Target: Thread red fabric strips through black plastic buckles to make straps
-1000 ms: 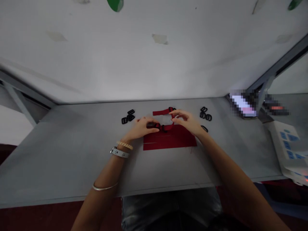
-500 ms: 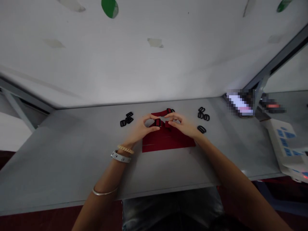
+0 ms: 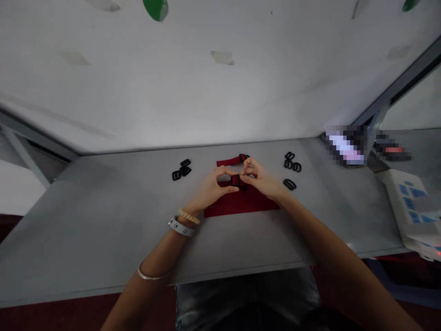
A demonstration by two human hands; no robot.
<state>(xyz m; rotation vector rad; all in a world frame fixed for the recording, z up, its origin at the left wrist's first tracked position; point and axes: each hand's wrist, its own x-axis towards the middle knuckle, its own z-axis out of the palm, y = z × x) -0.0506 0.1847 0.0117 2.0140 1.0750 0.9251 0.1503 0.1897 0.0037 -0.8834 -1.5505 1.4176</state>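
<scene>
My left hand (image 3: 214, 187) pinches a black slider buckle (image 3: 235, 180) between thumb and forefinger. Red webbing runs through the buckle. From the other side, my right hand (image 3: 264, 181) is closed with its thumb and forefinger on the webbing right beside the buckle. Beneath both hands lie red strap pieces (image 3: 237, 204), partly covered by the fingers. Just behind them is another red strap (image 3: 227, 162) with a black buckle (image 3: 243, 157) at its right end.
Several black slider buckles (image 3: 181, 171) lie on the grey table (image 3: 103, 220) to the left. Several black rings (image 3: 292, 164) lie on the right. A blurred phone-like object (image 3: 346, 146) and a white machine (image 3: 408, 207) stand farther right. A white wall rises behind.
My left hand has moved right with the buckle, closing the gap to my right hand. The length of webbing showing between the hands has shortened.
</scene>
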